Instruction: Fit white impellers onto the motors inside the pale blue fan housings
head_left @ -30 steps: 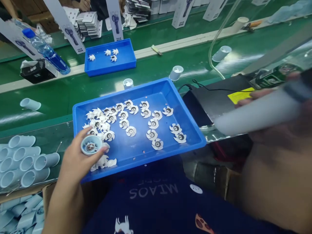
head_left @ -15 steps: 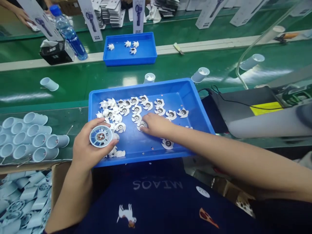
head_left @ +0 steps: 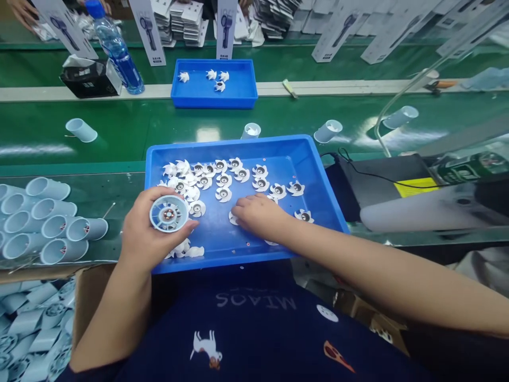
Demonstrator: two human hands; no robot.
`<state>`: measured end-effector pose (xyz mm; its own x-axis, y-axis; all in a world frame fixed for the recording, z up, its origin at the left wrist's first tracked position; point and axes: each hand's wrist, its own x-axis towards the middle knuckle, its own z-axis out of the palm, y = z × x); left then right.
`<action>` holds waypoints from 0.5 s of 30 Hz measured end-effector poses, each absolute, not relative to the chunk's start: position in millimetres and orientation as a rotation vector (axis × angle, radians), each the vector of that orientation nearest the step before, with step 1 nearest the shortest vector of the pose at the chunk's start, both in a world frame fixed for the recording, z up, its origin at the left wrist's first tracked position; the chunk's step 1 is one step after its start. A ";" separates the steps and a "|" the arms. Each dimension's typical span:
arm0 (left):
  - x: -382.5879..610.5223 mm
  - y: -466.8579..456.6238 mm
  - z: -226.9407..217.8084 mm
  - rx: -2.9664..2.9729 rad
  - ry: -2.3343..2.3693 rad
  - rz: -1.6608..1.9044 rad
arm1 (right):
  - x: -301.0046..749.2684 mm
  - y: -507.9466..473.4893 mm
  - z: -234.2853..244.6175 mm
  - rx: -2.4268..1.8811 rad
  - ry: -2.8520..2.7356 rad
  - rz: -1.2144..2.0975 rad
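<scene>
My left hand (head_left: 147, 228) grips a pale blue round plastic fan housing (head_left: 169, 213) at the front left of the blue tray (head_left: 226, 144), its spoked grille facing up. My right hand (head_left: 258, 215) lies inside the tray, fingers curled over a white plastic impeller (head_left: 234, 217) that is mostly hidden beneath them. Several more white impellers (head_left: 222, 194) with dark centres lie loose across the tray, crowded towards the left.
Pale blue tubes (head_left: 40, 223) lie stacked left of the tray, above a cardboard box (head_left: 35, 323) of similar parts. A green conveyor belt (head_left: 99, 138) runs behind, carrying stray tubes. Beyond stands a second blue tray (head_left: 214, 98). A co-worker's hand (head_left: 24, 10) shows at top left.
My right arm has swung in from the far right, and its hand now covers an impeller in the tray. My left hand has turned the housing so that its grille faces up.
</scene>
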<state>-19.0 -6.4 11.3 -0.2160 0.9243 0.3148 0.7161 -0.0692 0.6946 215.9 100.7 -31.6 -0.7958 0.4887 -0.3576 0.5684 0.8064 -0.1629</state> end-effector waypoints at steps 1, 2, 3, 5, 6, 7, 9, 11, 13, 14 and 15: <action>-13.7 -4.3 11.6 1.773 1.937 1.136 | 212.1 99.0 -32.7 0.834 2.686 -0.392; -8.6 -2.6 11.8 1.769 1.933 1.108 | 209.6 98.1 -33.0 0.853 2.682 -0.412; -3.9 -1.3 11.7 1.771 1.929 1.078 | 208.4 97.8 -32.1 0.869 2.683 -0.440; 3.6 0.0 10.9 1.788 1.917 1.045 | 210.3 99.0 -26.8 0.910 2.691 -0.516; 6.2 0.0 10.4 1.799 1.910 1.039 | 213.3 100.1 -22.6 0.929 2.698 -0.540; 8.2 -0.3 9.9 1.809 1.907 1.029 | 217.6 101.1 -17.9 0.959 2.706 -0.623; 10.3 -1.9 9.7 1.839 1.896 0.988 | 228.7 101.4 -9.3 1.031 2.662 -1.157; 11.3 -4.4 10.6 1.902 1.855 0.927 | 240.6 98.3 -4.4 1.013 2.299 -2.121; 12.6 -6.9 12.6 1.991 1.787 0.873 | 249.9 92.3 -3.6 0.858 1.635 -2.890; 13.8 -8.0 13.8 2.029 1.755 0.849 | 253.0 89.0 -4.1 0.786 1.386 -3.059; 15.5 -8.8 15.1 2.054 1.730 0.821 | 255.0 86.0 -4.7 0.750 1.216 -3.144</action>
<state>15.5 -8.8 15.1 0.0957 0.9721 0.2140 0.7808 -0.2066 0.5896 255.0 86.0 -4.7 -0.8597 0.4288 -0.2776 -0.1303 -0.7096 -0.6924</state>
